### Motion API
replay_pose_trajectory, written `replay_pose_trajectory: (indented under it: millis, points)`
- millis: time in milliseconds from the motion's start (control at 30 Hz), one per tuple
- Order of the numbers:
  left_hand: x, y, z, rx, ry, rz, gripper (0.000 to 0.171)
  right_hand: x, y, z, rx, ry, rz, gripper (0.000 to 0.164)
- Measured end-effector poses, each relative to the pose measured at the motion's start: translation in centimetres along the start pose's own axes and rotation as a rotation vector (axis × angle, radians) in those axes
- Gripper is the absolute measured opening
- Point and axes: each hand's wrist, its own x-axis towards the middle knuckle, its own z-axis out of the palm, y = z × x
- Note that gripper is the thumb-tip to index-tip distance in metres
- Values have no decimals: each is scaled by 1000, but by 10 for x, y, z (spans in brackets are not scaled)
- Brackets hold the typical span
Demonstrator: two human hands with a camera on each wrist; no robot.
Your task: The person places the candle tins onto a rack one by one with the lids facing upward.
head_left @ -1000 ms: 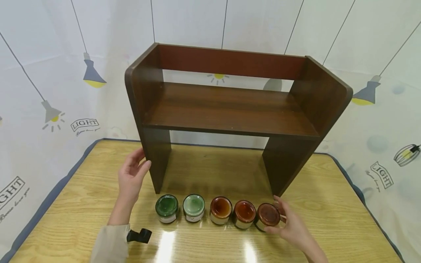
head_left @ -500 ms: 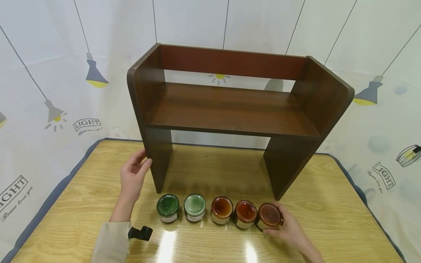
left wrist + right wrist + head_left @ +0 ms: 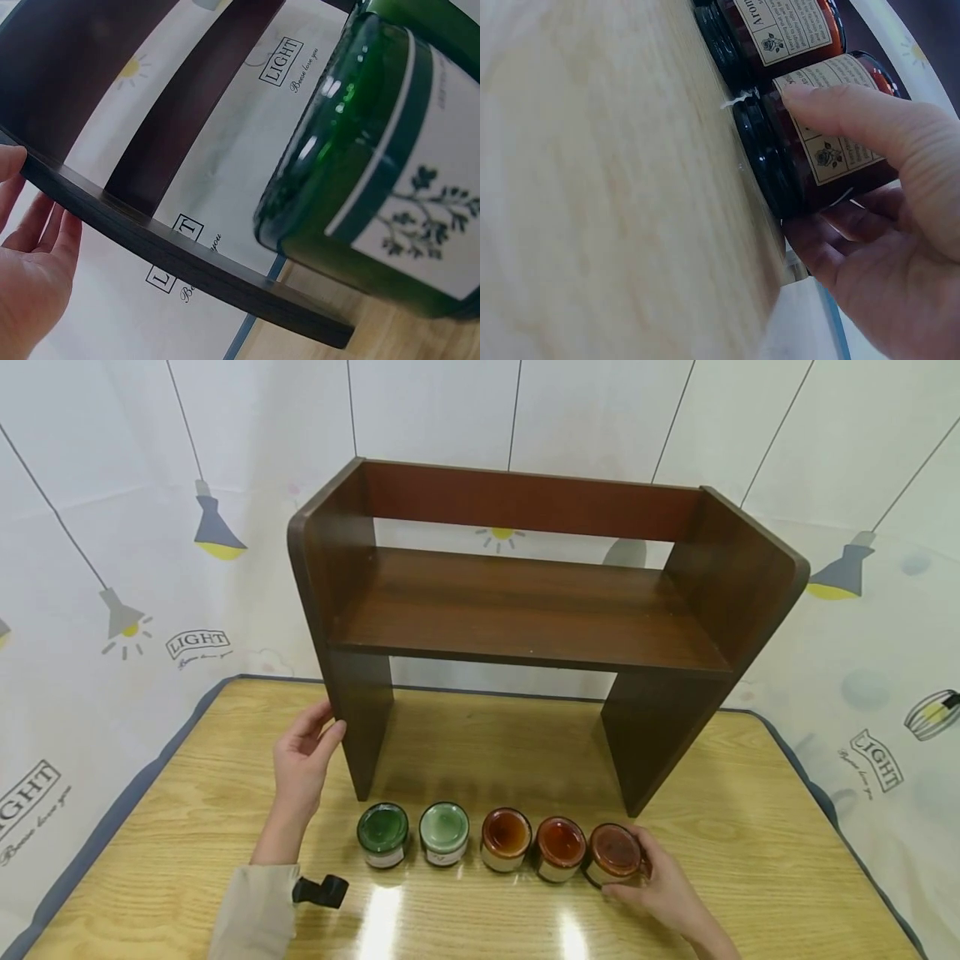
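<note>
Several glass jars stand upside down on their dark lids in a row before a dark wooden shelf unit (image 3: 525, 610). My right hand (image 3: 663, 893) grips the rightmost, a brown jar (image 3: 615, 852). In the right wrist view, the thumb lies on its rose-printed label (image 3: 832, 154) and the fingers curl behind. To its left come a red-orange jar (image 3: 559, 847), an amber jar (image 3: 505, 837), a pale green jar (image 3: 444, 832) and a dark green jar (image 3: 383, 833). My left hand (image 3: 302, 756) holds the front edge of the unit's left side panel (image 3: 195, 255) between thumb and fingers.
The shelf unit has one board (image 3: 525, 610) between its side panels and a rail (image 3: 532, 502) across the upper back. The wooden table (image 3: 750, 827) meets a white curtain (image 3: 150, 560) printed with lamps. A black strap piece (image 3: 321, 892) sticks out at my left cuff.
My right hand has closed in on the rightmost jar and now grips it. My left hand stays at the side panel. The jars keep their places.
</note>
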Motion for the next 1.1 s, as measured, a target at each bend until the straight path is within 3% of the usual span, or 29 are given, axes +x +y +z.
replay_pose_trajectory:
  millis: [333,833,1100]
  points:
    - [-1,2,-1,-9,9,-3,44,0,3,0,37,2,-34,69]
    - [-1,0,0,-32,-2,-3,43,-2,1,0,-38,131,74,68]
    - [0,0,0,-32,4,-5,44,4,-14,-6,-86,188,38,66]
